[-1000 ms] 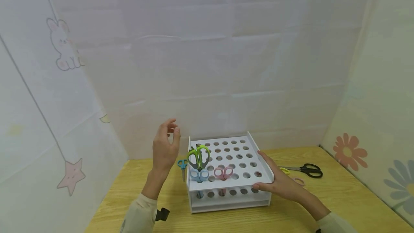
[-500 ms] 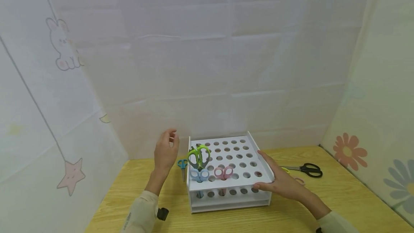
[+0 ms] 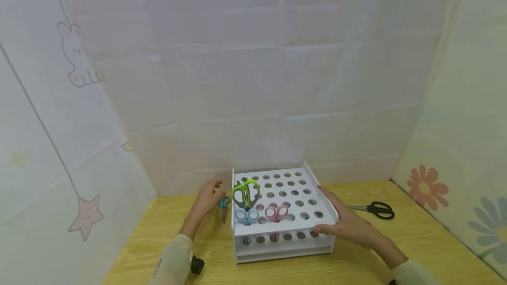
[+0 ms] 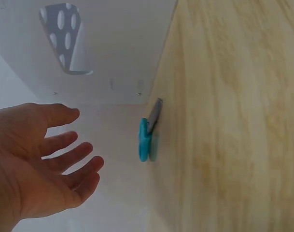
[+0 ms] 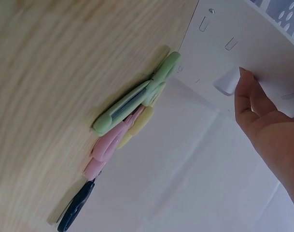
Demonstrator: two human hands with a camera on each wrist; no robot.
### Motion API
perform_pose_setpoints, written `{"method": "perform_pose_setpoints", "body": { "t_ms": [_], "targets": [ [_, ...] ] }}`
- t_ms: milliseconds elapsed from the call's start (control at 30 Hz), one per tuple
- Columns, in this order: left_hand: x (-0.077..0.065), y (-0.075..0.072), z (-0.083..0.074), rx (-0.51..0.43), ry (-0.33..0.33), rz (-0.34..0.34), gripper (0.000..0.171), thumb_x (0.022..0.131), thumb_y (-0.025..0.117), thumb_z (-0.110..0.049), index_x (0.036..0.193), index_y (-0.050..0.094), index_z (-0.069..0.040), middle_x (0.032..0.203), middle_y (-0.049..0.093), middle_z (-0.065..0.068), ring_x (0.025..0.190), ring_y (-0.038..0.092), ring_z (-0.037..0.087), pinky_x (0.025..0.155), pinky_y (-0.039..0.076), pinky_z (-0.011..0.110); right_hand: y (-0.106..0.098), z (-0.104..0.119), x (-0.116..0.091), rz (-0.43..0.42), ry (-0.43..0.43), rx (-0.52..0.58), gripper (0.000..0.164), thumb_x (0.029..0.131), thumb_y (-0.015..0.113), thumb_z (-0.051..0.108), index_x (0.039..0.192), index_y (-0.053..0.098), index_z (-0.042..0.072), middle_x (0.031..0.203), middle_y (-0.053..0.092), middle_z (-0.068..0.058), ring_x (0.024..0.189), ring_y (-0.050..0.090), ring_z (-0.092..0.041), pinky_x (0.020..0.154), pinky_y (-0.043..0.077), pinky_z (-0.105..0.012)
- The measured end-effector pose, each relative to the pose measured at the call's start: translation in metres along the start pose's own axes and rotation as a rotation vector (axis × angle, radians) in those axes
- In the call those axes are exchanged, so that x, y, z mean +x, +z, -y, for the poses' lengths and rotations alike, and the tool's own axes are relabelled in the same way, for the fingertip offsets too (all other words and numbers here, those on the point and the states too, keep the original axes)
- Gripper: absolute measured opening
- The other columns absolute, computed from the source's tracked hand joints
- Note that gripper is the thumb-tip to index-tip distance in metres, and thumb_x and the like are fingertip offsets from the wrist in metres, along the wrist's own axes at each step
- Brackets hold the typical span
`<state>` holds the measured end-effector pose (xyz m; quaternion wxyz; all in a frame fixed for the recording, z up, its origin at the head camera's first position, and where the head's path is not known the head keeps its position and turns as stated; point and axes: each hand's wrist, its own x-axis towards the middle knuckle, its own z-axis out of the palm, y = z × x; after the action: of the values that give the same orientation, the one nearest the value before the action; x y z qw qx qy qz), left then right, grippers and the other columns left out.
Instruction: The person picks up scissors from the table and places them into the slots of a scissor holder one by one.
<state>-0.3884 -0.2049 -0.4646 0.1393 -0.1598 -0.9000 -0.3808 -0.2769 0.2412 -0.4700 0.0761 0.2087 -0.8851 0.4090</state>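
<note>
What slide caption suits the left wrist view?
Left hand near teal-handled scissors on a pale wooden table, beside a white perforated rack.

Findings: obstruction, cropping, illegible detail.
Head view: the right hand (image 3: 348, 224) conceals the pale green scissors (image 5: 150, 92) seen in the right-wrist view; blade tips of the pink scissors (image 3: 276, 216) in the rack (image 3: 285, 228) cannot be made out; lettering on the left sleeve (image 3: 170, 261) is too small to read. Left-wrist view: the left edge crops the left hand (image 4: 43, 162), the upper edge the rack.
</note>
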Motion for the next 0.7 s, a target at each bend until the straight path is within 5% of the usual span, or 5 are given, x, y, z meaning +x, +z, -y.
{"method": "perform_pose_setpoints", "body": {
  "t_ms": [300, 700],
  "targets": [
    [-0.003, 0.01, 0.011, 0.09, -0.005, 0.154, 0.045, 0.096, 0.067, -0.006, 0.137, 0.055, 0.01, 0.137, 0.056, 0.028, 0.129, 0.049, 0.048, 0.106, 0.039, 0.058, 0.0, -0.001, 0.001, 0.027, 0.03, 0.038, 0.114, 0.081, 0.087, 0.039, 0.162, 0.008, 0.041, 0.165, 0.018, -0.017, 0.141, 0.03, -0.047, 0.1, 0.035, -0.071],
    [-0.01, 0.011, 0.013, 0.068, -0.033, 0.257, 0.04, 0.095, 0.065, -0.002, 0.131, 0.057, 0.013, 0.119, 0.063, 0.029, 0.111, 0.059, 0.046, 0.095, 0.047, 0.058, 0.0, 0.0, 0.0, 0.042, 0.04, 0.059, 0.114, 0.082, 0.086, 0.038, 0.162, 0.005, 0.041, 0.166, 0.015, -0.017, 0.142, 0.028, -0.047, 0.101, 0.033, -0.072]
  ]
}}
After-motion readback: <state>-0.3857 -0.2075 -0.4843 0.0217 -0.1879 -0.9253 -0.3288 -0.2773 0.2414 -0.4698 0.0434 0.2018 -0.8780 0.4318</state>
